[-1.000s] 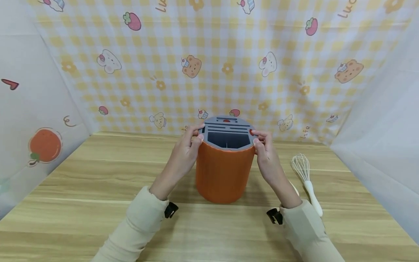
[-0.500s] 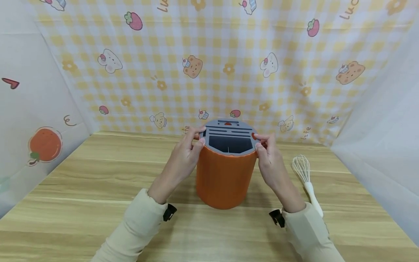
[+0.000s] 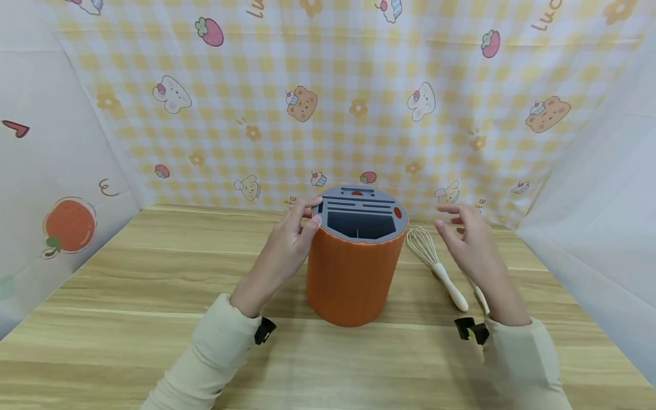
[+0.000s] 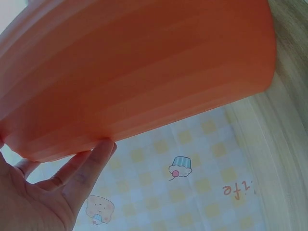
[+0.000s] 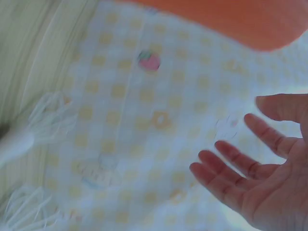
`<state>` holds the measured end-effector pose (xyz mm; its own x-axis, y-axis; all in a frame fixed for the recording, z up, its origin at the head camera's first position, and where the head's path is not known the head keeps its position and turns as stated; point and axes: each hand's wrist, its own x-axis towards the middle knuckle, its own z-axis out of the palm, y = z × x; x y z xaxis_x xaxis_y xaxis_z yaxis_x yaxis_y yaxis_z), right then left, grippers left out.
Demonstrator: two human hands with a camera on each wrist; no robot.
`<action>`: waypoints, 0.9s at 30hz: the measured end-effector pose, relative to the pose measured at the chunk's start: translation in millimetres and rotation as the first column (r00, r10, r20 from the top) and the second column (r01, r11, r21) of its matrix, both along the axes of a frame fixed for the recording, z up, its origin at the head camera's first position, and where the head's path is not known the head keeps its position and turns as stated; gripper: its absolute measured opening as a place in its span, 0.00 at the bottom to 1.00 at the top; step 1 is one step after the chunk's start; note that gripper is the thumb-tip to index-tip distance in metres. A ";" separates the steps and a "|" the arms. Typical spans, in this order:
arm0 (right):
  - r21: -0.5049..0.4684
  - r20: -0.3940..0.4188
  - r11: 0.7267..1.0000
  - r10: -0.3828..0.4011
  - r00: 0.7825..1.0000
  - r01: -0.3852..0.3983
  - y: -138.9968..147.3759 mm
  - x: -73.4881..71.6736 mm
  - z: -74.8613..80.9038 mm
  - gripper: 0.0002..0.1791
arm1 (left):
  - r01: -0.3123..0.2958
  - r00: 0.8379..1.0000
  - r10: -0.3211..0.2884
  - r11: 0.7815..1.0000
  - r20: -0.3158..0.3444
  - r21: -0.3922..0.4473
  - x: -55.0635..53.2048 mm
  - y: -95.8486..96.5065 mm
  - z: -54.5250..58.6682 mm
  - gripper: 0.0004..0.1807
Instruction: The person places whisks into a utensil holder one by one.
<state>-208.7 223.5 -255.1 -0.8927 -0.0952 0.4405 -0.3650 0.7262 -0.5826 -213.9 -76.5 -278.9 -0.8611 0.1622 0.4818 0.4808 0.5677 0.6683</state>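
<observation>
An orange utensil holder with a grey slotted top stands on the wooden table. My left hand grips its rim on the left side, thumb toward the front and fingers round the outer edge. In the left wrist view, fingertips touch the orange wall. My right hand hovers apart from the holder on its right, palm toward it, fingers relaxed and holding nothing. Below and beside this hand lies a white-handled whisk, and part of a second whisk shows behind the hand.
Both whisks lie to the right of the holder; the right wrist view shows the wire head of one whisk blurred. A yellow checked cloth hangs behind the table, with white cloth at both sides.
My right hand has let go of the holder's rim and moved right, uncovering the nearer whisk. The holder has shifted slightly toward me. My left hand keeps its grip.
</observation>
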 end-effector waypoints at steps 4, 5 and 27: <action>0.100 0.072 0.991 -0.101 0.992 0.094 16.0 -5.3 -4.8 0.23 | 0.001 1.000 -0.001 1.000 0.005 0.000 -0.5 0.7 -0.4 0.22; 0.128 0.099 0.986 -0.116 0.988 0.103 19.0 -7.2 -6.7 0.23 | 0.001 1.000 -0.001 1.000 0.007 0.000 -0.4 0.8 -0.4 0.22; 0.352 0.488 0.934 -0.128 0.863 -0.061 52.7 -40.5 -57.6 0.29 | -0.005 1.000 0.005 1.000 0.010 0.000 -0.3 0.5 0.3 0.22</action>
